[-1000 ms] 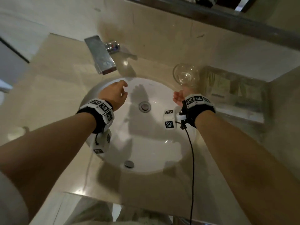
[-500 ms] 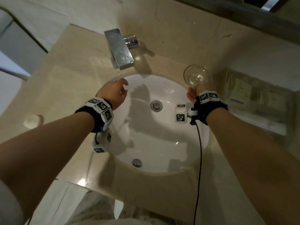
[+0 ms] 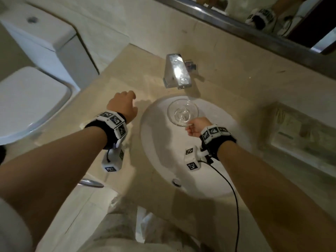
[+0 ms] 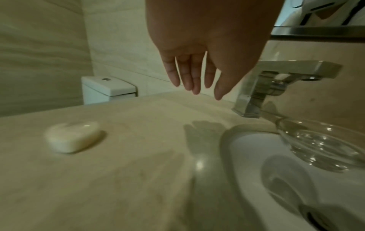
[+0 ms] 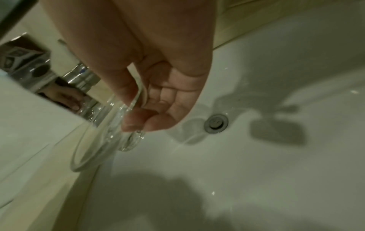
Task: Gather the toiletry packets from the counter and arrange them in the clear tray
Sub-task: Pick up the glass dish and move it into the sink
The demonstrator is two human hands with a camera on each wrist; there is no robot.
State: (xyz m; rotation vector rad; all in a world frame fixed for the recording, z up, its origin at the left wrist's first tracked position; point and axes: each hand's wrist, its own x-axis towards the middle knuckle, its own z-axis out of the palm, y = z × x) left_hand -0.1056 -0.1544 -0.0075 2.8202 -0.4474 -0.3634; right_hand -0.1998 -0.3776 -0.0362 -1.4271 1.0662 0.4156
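Now the right hand pinches the rim of a glass dish between thumb and curled fingers, so its grip is clamped on the glass; the dish hangs tilted over the far side of the white sink, just in front of the chrome tap; in the right wrist view the dish runs down from the thumb towards the basin, with the drain nearby to the right; the left hand hovers over the tabletop to the left of the sink, holding nothing, and the left wrist view shows its fingers straight and slightly spread, pointing down with their shadow on the stone beneath; its grip is apart; a pale bar of soap lies on the tabletop well to the left of that hand, apart from it; the clear tray sits on the tabletop to the right of the sink, against the wall, with packets lying flat inside it, though they are too blurred to count; a white toilet stands beyond the left end of the tabletop; a mirror runs along the wall above; a black cable trails from the right wrist across the sink.
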